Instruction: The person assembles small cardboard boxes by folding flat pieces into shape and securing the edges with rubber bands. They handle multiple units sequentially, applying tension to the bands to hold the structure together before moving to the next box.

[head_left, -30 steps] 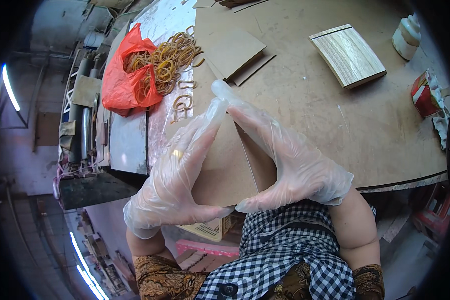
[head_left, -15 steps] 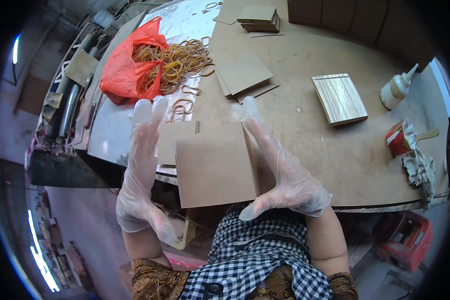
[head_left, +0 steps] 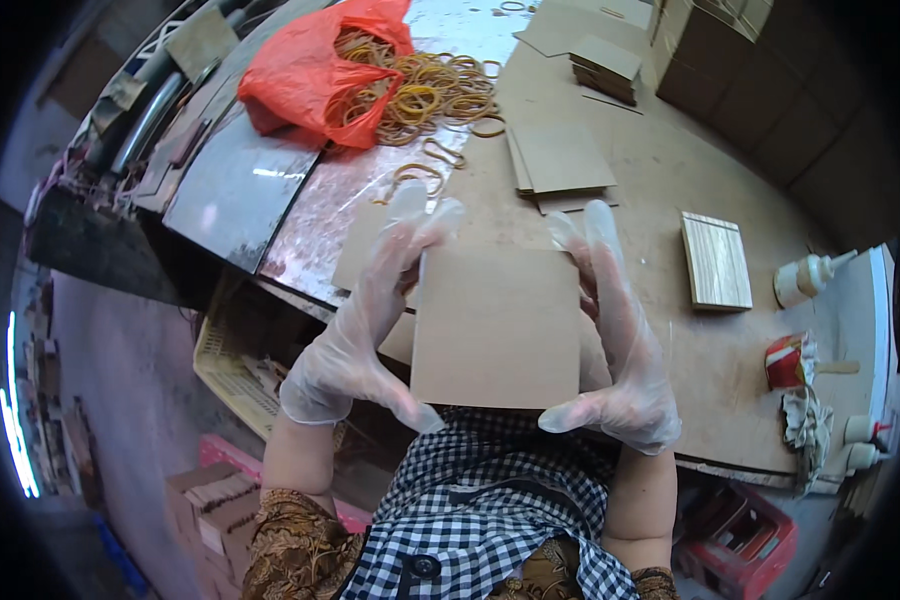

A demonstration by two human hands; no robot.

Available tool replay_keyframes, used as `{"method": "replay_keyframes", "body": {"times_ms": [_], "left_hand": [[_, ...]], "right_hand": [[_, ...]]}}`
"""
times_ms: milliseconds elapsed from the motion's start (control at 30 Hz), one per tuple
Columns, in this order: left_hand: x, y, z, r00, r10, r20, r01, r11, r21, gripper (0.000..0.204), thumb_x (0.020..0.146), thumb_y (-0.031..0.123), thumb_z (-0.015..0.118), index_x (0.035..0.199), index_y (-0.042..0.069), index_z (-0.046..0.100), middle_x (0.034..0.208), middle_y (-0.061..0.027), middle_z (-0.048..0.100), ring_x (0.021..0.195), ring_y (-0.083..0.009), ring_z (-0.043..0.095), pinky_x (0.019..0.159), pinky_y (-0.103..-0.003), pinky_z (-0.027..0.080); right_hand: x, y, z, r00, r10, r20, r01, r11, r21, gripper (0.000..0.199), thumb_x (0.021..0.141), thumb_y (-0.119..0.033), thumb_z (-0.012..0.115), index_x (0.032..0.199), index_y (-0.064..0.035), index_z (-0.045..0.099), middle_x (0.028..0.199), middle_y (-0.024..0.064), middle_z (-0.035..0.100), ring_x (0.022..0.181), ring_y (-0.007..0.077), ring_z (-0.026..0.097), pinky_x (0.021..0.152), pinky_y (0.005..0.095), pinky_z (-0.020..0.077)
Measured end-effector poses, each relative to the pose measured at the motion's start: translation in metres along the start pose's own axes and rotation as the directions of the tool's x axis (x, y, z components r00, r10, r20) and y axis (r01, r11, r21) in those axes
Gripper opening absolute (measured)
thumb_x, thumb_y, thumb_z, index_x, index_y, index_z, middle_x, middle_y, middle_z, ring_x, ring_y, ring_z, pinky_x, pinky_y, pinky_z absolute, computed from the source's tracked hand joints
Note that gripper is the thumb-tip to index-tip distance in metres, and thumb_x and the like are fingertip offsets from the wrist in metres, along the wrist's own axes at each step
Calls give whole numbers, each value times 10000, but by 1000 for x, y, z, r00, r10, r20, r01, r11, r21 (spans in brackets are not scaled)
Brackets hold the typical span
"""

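A square brown fibreboard piece (head_left: pixel 496 328) is in front of my body at the table's near edge, its flat face toward me. My left hand (head_left: pixel 365 330), in a clear thin glove, grips its left side, fingers along the edge and thumb by the lower left corner. Gloved the same way, my right hand (head_left: pixel 620 350) holds the opposite side, its thumb at the lower right corner. Part of each hand's fingers is hidden at the edges. Further brown board shows behind it, partly covered by my hands.
Rubber bands (head_left: pixel 440 95) spill from a red plastic bag (head_left: pixel 305 75). Fibreboard sheets (head_left: pixel 565 160) and a small stack (head_left: pixel 607 68) lie farther back. At right are a wood-grained block (head_left: pixel 717 262), a glue bottle (head_left: pixel 808 278), a red tub (head_left: pixel 790 362) and a crumpled rag (head_left: pixel 806 422).
My left hand has moved in from apart to the board's left side, and my right hand has come round the right side. The view has shifted, so the table appears farther right.
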State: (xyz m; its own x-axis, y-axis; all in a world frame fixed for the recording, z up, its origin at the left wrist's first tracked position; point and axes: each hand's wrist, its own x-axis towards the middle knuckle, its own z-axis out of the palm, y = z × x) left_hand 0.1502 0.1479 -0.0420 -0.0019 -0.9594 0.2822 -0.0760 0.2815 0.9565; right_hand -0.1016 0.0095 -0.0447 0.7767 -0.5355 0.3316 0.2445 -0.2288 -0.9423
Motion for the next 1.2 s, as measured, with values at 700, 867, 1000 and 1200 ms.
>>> {"method": "replay_keyframes", "body": {"times_ms": [700,867,1000,1200], "left_hand": [[-4,12,4,993,-117,-12,118,983,141,1228,523,370,951,1517,11,326,1575,-174,316,1481,-315,255,1211,-409,180],[2,11,-1,995,-43,87,10,937,349,1191,567,434,911,1521,19,331,1614,-187,254,1496,-338,222,1215,-430,162],[-1,8,1,994,-104,45,93,977,190,1341,517,475,937,1569,36,232,1635,-163,214,1508,-302,186,1217,-418,140],[-12,-27,0,984,118,-131,-140,974,-176,1628,343,561,944,1612,122,24,1681,-91,54,1532,-231,70,1218,-431,71]], "right_hand": [[12,-21,-10,984,31,175,62,861,-504,1196,589,-452,877,1504,62,304,1572,272,287,1477,392,271,1206,438,225],[5,-18,-10,987,112,116,-47,888,-458,1257,582,-475,875,1536,49,246,1589,247,270,1497,349,238,1225,408,187],[5,-26,-6,959,273,71,-248,936,-250,1323,558,-469,911,1561,20,200,1637,198,187,1533,293,122,1242,395,103],[-16,-13,-5,992,85,-90,-79,995,66,1499,462,-648,881,1597,-48,108,1673,132,102,1542,295,84,1224,425,50]]}}
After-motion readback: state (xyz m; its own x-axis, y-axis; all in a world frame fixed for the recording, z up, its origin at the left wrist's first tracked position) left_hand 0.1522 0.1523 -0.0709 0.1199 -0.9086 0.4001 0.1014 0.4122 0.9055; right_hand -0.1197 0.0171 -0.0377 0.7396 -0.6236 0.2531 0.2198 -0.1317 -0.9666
